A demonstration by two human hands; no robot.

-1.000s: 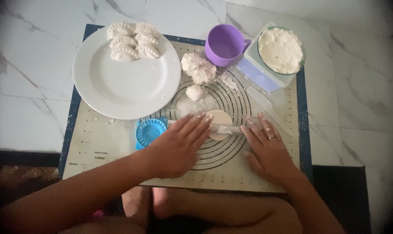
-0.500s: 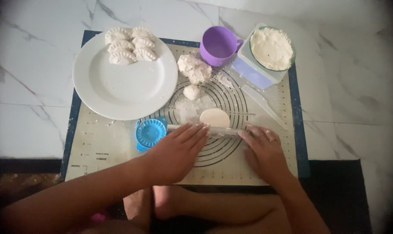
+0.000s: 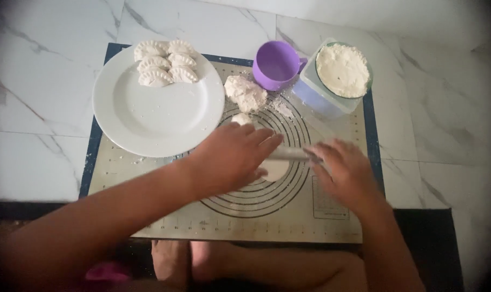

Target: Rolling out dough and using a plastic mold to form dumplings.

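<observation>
On the round white ceramic plate [image 3: 159, 116] lie 6 pale crimped half-moon dumplings [image 3: 161, 62], in 2 columns of 3. There is 1 purple plastic cup with a handle [image 3: 276, 66], 1 clear square tub heaped with white flour [image 3: 341, 70], 1 large rough lump of white dough [image 3: 245, 93] and 1 small dough ball [image 3: 241, 118]. 1 flattened round dough disc [image 3: 275, 170] and 1 slim pale rolling pin [image 3: 290, 154] show on 1 beige baking mat with a dark blue border and printed circles [image 3: 256, 221]. 2 bare hands, the left hand [image 3: 232, 157] and the right hand [image 3: 345, 170], are in view.

Your plate [image 3: 159, 116] sits left on the mat [image 3: 332, 216], dumplings [image 3: 161, 62] on its far edge; cup [image 3: 276, 66] and flour tub [image 3: 340, 75] far right, dough [image 3: 245, 93] between.
</observation>
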